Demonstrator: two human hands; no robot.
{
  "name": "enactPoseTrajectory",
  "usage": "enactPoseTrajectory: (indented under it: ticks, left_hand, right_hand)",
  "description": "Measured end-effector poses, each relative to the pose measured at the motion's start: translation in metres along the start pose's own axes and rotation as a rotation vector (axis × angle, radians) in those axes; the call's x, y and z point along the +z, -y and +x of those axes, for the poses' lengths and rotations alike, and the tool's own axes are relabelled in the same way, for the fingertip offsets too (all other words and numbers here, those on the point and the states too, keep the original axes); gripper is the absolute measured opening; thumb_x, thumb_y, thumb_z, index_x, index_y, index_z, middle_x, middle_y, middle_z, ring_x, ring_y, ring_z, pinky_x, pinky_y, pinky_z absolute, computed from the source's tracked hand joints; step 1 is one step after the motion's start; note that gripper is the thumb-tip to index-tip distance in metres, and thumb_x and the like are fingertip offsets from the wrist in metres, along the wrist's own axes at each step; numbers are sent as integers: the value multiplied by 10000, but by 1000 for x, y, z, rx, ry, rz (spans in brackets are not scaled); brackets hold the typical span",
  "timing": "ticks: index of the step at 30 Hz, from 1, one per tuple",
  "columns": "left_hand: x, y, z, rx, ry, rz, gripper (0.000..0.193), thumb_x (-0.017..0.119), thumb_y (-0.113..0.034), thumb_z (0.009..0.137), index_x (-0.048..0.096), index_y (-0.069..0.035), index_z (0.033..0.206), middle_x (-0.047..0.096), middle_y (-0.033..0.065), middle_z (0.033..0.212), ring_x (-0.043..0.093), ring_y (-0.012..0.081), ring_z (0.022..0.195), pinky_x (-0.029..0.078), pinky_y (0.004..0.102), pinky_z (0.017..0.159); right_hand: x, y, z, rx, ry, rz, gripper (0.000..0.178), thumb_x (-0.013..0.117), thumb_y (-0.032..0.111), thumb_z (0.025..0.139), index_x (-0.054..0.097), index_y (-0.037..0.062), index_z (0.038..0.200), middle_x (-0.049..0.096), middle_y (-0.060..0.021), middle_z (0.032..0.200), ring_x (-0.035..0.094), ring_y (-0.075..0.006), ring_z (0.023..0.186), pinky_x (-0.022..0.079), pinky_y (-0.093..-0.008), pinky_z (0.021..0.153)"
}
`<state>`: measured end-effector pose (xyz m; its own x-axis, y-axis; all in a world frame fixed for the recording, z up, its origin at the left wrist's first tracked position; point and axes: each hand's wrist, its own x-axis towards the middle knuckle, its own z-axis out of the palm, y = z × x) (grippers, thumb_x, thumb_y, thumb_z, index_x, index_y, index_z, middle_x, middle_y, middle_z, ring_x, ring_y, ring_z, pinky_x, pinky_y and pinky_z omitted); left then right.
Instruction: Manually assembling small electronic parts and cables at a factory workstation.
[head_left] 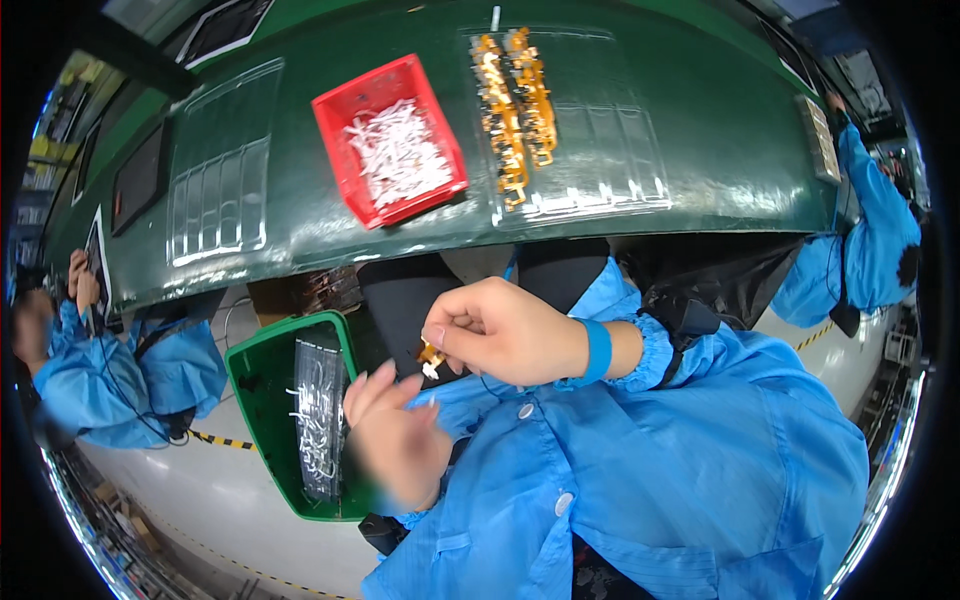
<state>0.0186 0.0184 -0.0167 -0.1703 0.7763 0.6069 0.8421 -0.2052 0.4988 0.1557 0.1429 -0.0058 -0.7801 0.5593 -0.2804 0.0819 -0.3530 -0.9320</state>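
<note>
Pinched in my right hand (pixel 510 335) is a small orange flex circuit (pixel 431 356), its white end (pixel 431 371) pointing down, above my lap. Just left of it is my left hand (pixel 395 430), fingers spread and apart from the piece; nothing shows in its grasp, and its palm side is blurred. Beyond my hands on the green table, a clear plastic tray (pixel 610 150) carries two rows of similar orange flex circuits (pixel 500 120). To its left stands a red bin (pixel 330 130) filled with small white pieces (pixel 398 155).
A green bin (pixel 262 425) beside my left leg holds a clear tray (pixel 320 410) with white strips. Another clear tray (pixel 225 170) lies on the table's left part (pixel 300 220). Co-workers in blue sit at left (pixel 150 390) and right (pixel 870 220).
</note>
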Motion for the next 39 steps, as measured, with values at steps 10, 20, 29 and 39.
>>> enactPoseTrajectory:
  ticks: [10, 20, 29, 39]
  left_hand:
    - [-117, 123, -179, -715, 239, 1016, 280, 605, -62, 909, 599, 70, 1156, 638, 267, 1099, 605, 390, 1065, 469, 447, 940]
    - [-63, 34, -42, -53, -124, 184, 270, 746, 86, 730, 606, -16, 938, 604, 104, 909, 585, 268, 795, 461, 383, 722]
    - [-55, 42, -38, -141, -149, 21, 221, 720, 122, 707, 615, 2, 859, 596, 105, 856, 583, 255, 769, 471, 356, 695]
    - [-58, 41, -35, -458, -89, -162, 136, 726, 68, 744, 612, 32, 810, 606, 114, 808, 586, 219, 758, 464, 287, 691]
  right_hand:
    - [43, 4, 37, 81, 110, 96, 205, 568, 168, 969, 631, -11, 894, 635, -28, 690, 552, -62, 569, 442, -236, 508]
    - [81, -2, 52, 151, 222, 21, 209, 577, 194, 982, 640, 0, 935, 623, -13, 728, 546, -53, 607, 441, -212, 537]
    - [82, -9, 53, 36, 226, -89, 200, 583, 160, 981, 636, -30, 950, 623, -6, 759, 558, -44, 677, 454, -224, 577]
    - [77, 1, 53, 23, 247, -178, 216, 585, 180, 980, 652, -25, 957, 617, -20, 725, 541, -51, 658, 443, -234, 569]
